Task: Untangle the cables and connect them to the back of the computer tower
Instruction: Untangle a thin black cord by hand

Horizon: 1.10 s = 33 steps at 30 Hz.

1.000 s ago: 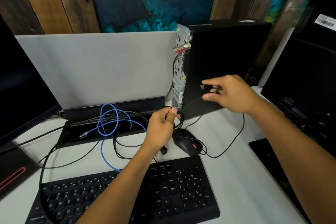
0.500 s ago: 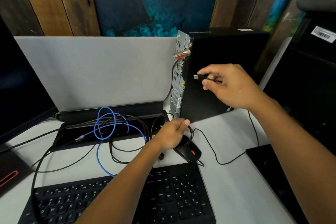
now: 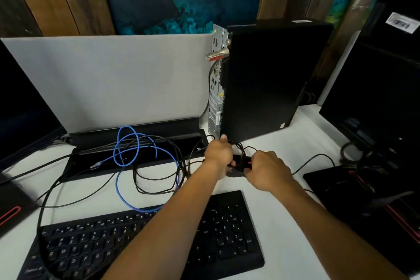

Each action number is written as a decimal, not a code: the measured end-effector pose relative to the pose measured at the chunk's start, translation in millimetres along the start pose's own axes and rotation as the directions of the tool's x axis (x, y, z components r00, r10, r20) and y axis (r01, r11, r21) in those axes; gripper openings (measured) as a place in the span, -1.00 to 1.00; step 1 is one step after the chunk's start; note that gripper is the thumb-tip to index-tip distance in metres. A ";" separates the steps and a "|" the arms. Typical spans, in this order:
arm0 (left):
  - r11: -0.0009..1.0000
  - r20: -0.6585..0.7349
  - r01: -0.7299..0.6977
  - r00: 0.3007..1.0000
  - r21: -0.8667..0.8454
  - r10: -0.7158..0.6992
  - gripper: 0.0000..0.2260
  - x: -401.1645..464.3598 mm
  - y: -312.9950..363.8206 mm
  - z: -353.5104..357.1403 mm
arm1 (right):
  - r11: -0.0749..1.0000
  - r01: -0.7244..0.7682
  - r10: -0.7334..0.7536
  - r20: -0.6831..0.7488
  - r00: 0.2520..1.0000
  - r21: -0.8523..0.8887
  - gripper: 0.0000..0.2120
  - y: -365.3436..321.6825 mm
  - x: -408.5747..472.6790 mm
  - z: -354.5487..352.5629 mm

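The black computer tower [image 3: 268, 79] stands upright at the back of the white desk, its silver rear panel [image 3: 215, 88] facing left. One black cable is plugged in high on that panel. Just in front of the tower's base, my left hand [image 3: 217, 154] grips loops of thin black cable. My right hand [image 3: 269, 169] curls over the black mouse [image 3: 238, 165], whose red wheel shows between the hands. A thin black cable [image 3: 318, 155] trails off to the right. A blue network cable [image 3: 127, 143] lies looped among tangled black cables [image 3: 156, 179] to the left.
A black keyboard [image 3: 136, 245] lies at the desk's front under my forearms. A dark monitor [image 3: 22, 109] stands at the left, another monitor [image 3: 375, 86] at the right. A grey divider panel [image 3: 113, 79] and black cable trough [image 3: 136, 134] run behind the tangle.
My right hand has dropped from the tower's side, where it pinched a USB plug, down onto the mouse. My left hand stayed low near the tower's base, still holding cable.
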<state>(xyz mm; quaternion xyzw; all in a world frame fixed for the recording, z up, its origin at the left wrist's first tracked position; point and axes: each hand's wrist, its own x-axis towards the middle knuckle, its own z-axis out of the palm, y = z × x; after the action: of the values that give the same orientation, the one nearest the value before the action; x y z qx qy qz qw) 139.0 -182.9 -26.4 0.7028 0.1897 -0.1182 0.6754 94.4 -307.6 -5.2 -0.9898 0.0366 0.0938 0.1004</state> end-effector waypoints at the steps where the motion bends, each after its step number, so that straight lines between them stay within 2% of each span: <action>1: 0.994 -0.008 0.048 0.999 -0.102 -0.049 -0.69 -4.6 0.1 3.7 | 0.999 -0.019 0.019 -0.008 1.000 0.026 -0.69 2.8 5.4 0.1; 3: 0.977 0.039 0.111 0.994 -0.185 -0.105 -0.68 -13.5 1.3 5.6 | 0.997 -0.026 0.027 -0.008 1.000 0.078 -0.61 10.7 15.4 -1.1; 5: 0.974 0.104 0.155 0.985 -0.167 -0.139 -0.62 -20.9 4.1 2.3 | 0.989 0.010 -0.008 -0.015 1.000 0.148 -0.48 18.0 22.1 -3.3; 7: 0.976 0.123 0.158 0.983 -0.151 -0.140 -0.61 -24.9 7.6 -3.0 | 0.977 0.100 -0.095 -0.034 0.995 0.188 -0.57 21.8 27.4 -1.4; 9: 0.939 0.078 0.121 0.992 -0.321 -0.102 -0.74 -24.8 9.2 -8.3 | 0.965 0.218 -0.220 -0.006 0.975 0.148 -0.69 23.6 31.0 4.9; 11: 0.836 0.009 0.071 0.997 -0.544 -0.079 -0.81 -23.0 6.7 -14.4 | 0.937 0.333 -0.330 -0.048 0.943 0.108 -0.69 21.6 32.7 7.7; 13: 0.724 -0.023 0.023 0.998 -0.689 -0.053 -0.77 -23.5 1.1 -22.4 | 0.892 0.433 -0.406 -0.188 0.895 0.134 -0.80 17.2 30.6 -5.6; 15: 0.642 -0.032 -0.015 0.999 -0.767 -0.014 -0.68 -24.0 -5.3 -28.4 | 0.833 0.524 -0.424 -0.404 0.811 0.179 -0.90 14.4 27.7 -27.5; 16: 0.601 -0.043 -0.039 0.999 -0.799 0.009 -0.67 -24.3 -7.1 -30.7 | 0.807 0.557 -0.413 -0.487 0.770 0.196 -0.89 11.9 23.4 -42.3; 18: 0.540 -0.072 -0.082 0.997 -0.838 0.040 -0.67 -21.9 -9.8 -35.7 | 0.779 0.588 -0.395 -0.560 0.729 0.217 -0.85 9.1 16.5 -68.2; 23: 0.574 -0.098 -0.117 0.993 -0.810 0.064 -0.73 -4.8 -10.3 -42.9 | 0.737 0.646 -0.463 -0.550 0.696 0.197 -0.78 2.6 4.3 -127.9; 27: 0.667 -0.169 -0.167 0.984 -0.726 0.062 -0.74 5.0 -4.6 -54.3 | 0.683 0.723 -0.512 -0.635 0.579 0.108 -0.82 -14.5 -2.3 -158.1; 30: 0.785 -0.223 -0.142 0.975 -0.603 0.005 -0.73 12.9 -9.1 -68.9 | 0.639 0.766 -0.537 -0.676 0.504 0.063 -0.82 -27.7 -1.7 -167.0; 33: 0.847 -0.309 -0.143 0.951 -0.512 -0.026 -0.75 19.6 -10.4 -76.5 | 0.612 0.791 -0.568 -0.705 0.425 -0.016 -0.81 -44.6 -2.3 -173.6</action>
<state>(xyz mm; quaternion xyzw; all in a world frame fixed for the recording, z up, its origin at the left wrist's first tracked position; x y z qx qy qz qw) 145.3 -104.6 -39.5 0.5050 0.2948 0.0688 0.8083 127.2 -299.6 170.9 -0.8513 -0.3255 -0.3113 0.2689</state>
